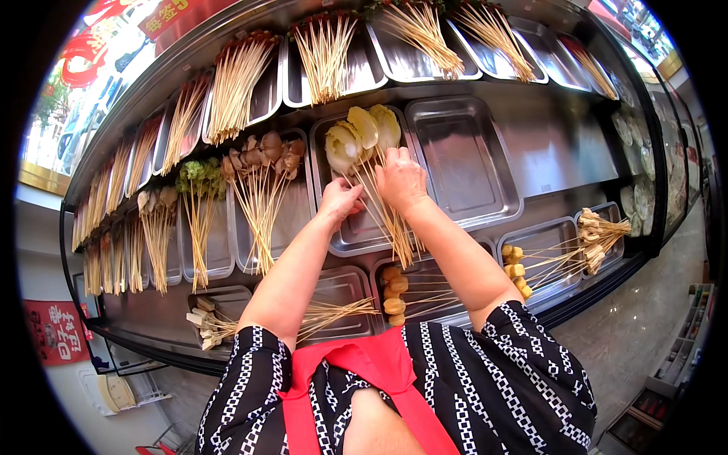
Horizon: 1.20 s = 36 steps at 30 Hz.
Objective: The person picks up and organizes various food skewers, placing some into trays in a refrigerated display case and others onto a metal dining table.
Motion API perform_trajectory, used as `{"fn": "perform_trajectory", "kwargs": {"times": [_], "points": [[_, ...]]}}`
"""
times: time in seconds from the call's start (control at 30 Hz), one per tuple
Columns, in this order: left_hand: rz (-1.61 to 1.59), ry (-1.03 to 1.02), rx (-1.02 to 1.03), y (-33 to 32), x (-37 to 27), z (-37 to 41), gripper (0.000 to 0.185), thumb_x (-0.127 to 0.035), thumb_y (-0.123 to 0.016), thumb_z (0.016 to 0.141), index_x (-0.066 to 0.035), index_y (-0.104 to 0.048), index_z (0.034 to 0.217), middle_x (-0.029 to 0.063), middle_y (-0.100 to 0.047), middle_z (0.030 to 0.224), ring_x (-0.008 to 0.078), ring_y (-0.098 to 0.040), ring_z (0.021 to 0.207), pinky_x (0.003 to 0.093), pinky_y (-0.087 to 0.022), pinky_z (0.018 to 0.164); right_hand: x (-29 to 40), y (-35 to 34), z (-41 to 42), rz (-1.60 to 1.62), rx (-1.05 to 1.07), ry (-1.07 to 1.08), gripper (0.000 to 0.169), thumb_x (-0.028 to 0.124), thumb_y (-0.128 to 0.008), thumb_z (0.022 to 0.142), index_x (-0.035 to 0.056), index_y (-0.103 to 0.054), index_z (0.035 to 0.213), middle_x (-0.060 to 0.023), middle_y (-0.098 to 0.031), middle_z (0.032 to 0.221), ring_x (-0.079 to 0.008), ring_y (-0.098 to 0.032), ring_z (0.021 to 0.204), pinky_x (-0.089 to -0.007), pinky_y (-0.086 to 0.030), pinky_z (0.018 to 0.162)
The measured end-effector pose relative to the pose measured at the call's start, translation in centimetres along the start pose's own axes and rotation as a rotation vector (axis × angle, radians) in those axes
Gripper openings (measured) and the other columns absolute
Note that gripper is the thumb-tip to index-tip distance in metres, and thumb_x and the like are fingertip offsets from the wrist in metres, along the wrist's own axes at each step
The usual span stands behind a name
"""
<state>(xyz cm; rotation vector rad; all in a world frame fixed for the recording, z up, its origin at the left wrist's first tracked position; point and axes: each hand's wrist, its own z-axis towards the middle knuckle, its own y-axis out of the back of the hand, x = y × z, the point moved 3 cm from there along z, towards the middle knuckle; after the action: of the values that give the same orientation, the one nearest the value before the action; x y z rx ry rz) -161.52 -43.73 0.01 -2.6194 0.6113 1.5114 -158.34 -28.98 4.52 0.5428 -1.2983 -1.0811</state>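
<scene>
Skewers of napa cabbage leaves (364, 136) lie in a steel tray (341, 244) in front of me. Their leaves rest at the tray's far end, and the bamboo sticks (392, 227) fan toward me over its near rim. My right hand (401, 177) grips sticks just below the leaves, its fingers curled over them. On the left side of the bundle, my left hand (340, 200) pinches a stick between thumb and fingers; part of its grip is hidden. A bare steel tray (460, 159) stands right of my right hand.
Trays of mushroom skewers (264, 153) and leafy green skewers (199, 176) stand to the left. Skewers fill the raised back row (324, 57). Nearer me lie skewers of round pieces (395, 290), yellow pieces (515, 270) and pale pieces (205, 324). A black frame (660, 142) bounds the right.
</scene>
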Motion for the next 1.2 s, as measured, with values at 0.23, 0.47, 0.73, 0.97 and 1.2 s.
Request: {"fn": "perform_trajectory", "kwargs": {"times": [0.23, 0.47, 0.73, 0.97, 1.2], "points": [[0.127, -0.067, -0.087, 0.0, -1.4, -0.9, 0.038, -0.025, -0.061, 0.082, 0.002, -0.050, 0.105, 0.0100, -0.061, 0.087, 0.0146, -0.059, 0.068, 0.0257, -0.048, 0.059, -0.7, -0.3, 1.5, -0.066, 0.043, -0.040, 0.021, 0.023, -0.060, 0.075, 0.0034, -0.057, 0.083, -0.0143, -0.061, 0.080, -0.0329, -0.061, 0.075, -0.0438, -0.049, 0.067], [-0.211, 0.080, 0.008, -1.4, -0.5, 0.0, 0.026, -0.023, -0.062, 0.082, -0.002, -0.052, 0.094, 0.0080, -0.062, 0.079, 0.0154, -0.061, 0.065, 0.0257, -0.048, 0.058, -0.7, -0.5, 2.1, -0.173, 0.008, 0.027, 0.022, 0.018, -0.060, 0.072, 0.0032, -0.055, 0.087, -0.0156, -0.057, 0.085, -0.0321, -0.062, 0.076, -0.0414, -0.051, 0.064], [-0.248, 0.096, 0.034, -2.0, -0.6, -0.2, 0.025, -0.019, -0.065, 0.078, -0.004, -0.051, 0.092, 0.0064, -0.061, 0.079, 0.0151, -0.061, 0.068, 0.0258, -0.049, 0.062, -0.7, -0.8, 2.2, -0.204, -0.039, 0.069, 0.015, 0.016, -0.057, 0.072, 0.0043, -0.058, 0.082, -0.0152, -0.056, 0.088, -0.0325, -0.060, 0.077, -0.0421, -0.049, 0.066], [-0.287, 0.134, -0.028, -1.3, 0.2, 0.2, 0.023, -0.016, -0.064, 0.078, -0.005, -0.051, 0.093, 0.0045, -0.059, 0.080, 0.0122, -0.057, 0.068, 0.0239, -0.046, 0.062, -0.8, 0.7, 3.0, 0.146, 0.077, -0.236, 0.015, 0.019, -0.059, 0.071, 0.0055, -0.061, 0.077, -0.0159, -0.062, 0.080, -0.0325, -0.060, 0.081, -0.0424, -0.048, 0.071], [-0.371, 0.123, 0.039, -1.3, 0.7, 0.5, 0.023, -0.019, -0.061, 0.081, -0.005, -0.051, 0.097, 0.0056, -0.059, 0.088, 0.0130, -0.056, 0.074, 0.0249, -0.046, 0.066, 0.6, 0.3, 2.1, 0.055, -0.003, -0.034, 0.015, 0.017, -0.057, 0.073, 0.0054, -0.055, 0.082, -0.0163, -0.063, 0.079, -0.0343, -0.061, 0.074, -0.0431, -0.048, 0.067]]}}
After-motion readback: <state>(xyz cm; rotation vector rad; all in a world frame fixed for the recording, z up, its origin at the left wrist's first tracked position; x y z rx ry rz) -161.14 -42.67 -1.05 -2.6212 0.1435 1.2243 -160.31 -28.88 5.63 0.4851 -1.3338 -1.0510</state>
